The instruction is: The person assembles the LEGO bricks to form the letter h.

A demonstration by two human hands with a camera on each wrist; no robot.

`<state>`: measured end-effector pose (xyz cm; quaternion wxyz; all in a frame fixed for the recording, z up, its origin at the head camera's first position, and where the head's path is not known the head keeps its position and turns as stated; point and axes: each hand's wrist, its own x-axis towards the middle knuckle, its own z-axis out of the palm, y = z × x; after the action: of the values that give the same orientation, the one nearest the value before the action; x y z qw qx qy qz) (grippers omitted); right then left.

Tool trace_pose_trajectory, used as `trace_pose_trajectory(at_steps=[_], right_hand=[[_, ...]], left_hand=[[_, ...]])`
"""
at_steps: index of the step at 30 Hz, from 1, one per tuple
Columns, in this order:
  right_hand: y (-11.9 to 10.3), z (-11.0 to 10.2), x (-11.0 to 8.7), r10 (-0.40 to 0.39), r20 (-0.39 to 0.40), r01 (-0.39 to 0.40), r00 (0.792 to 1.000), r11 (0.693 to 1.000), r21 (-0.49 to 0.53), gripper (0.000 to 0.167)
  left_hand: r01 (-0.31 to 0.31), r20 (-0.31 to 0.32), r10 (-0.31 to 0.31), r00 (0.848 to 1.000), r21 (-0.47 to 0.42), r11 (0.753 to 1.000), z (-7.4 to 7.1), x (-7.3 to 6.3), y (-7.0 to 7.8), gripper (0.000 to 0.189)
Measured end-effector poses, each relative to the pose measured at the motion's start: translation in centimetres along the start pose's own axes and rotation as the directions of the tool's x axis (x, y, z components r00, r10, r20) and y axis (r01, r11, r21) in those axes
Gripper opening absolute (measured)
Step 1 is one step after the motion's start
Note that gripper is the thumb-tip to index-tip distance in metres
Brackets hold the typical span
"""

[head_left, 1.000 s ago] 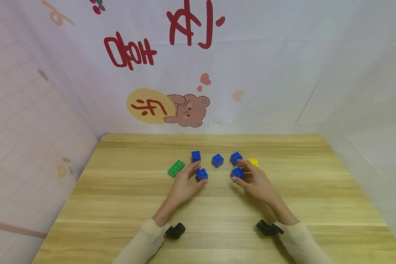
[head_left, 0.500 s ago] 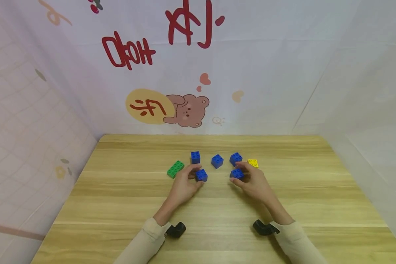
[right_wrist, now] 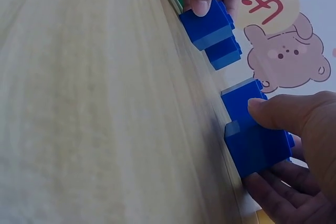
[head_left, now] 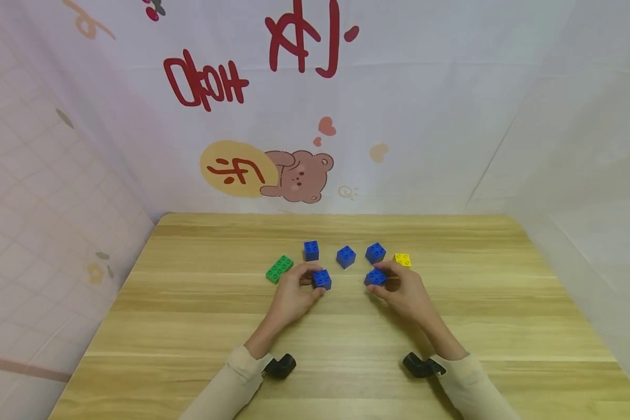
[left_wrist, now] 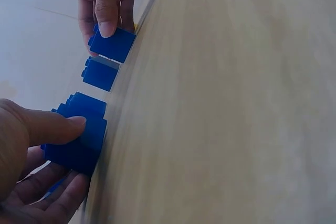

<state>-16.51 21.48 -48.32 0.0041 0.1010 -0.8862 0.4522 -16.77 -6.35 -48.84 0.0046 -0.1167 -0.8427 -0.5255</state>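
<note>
In the head view my left hand (head_left: 294, 297) pinches a small blue toy brick (head_left: 322, 280) between thumb and fingers. Across from it, my right hand (head_left: 406, 291) grips a second blue brick (head_left: 375, 277) the same way. Both bricks have studs on top. The left wrist view has the left thumb flat against the near face of its brick (left_wrist: 79, 150), fingers curled at the far side. In the right wrist view the other thumb presses its brick (right_wrist: 257, 148) likewise. Both bricks are at or close to the tabletop; any small gap cannot be made out.
Behind the hands stand three more blue bricks: a left one (head_left: 311, 250), a middle one (head_left: 346, 256) and a right one (head_left: 375, 252). A green brick (head_left: 280, 269) lies left of the left hand, a yellow brick (head_left: 402, 259) beyond the right. A printed cloth (head_left: 425, 116) rises behind the table (head_left: 336, 373).
The fingers of both hands have closed in on the two near bricks. The right hand has shifted slightly left and its brick a little nearer to me. The other bricks have stayed put.
</note>
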Motion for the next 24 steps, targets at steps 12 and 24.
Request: trace_pose_trajectory(at_steps=[12,24], right_hand=[[-0.1,-0.2,0.2,-0.021,0.013,0.021,1.0,1.0,0.01,0.051],[-0.1,-0.3,0.5,-0.04,-0.002,0.04,0.999,0.998,0.038,0.05]], left_hand=[[-0.009,0.024,0.01,1.0,-0.033,0.999,0.5,0.2,0.0,0.042],[-0.009,0.046,0.012,0.999,-0.059,0.998,1.4,0.4,0.0,0.039]])
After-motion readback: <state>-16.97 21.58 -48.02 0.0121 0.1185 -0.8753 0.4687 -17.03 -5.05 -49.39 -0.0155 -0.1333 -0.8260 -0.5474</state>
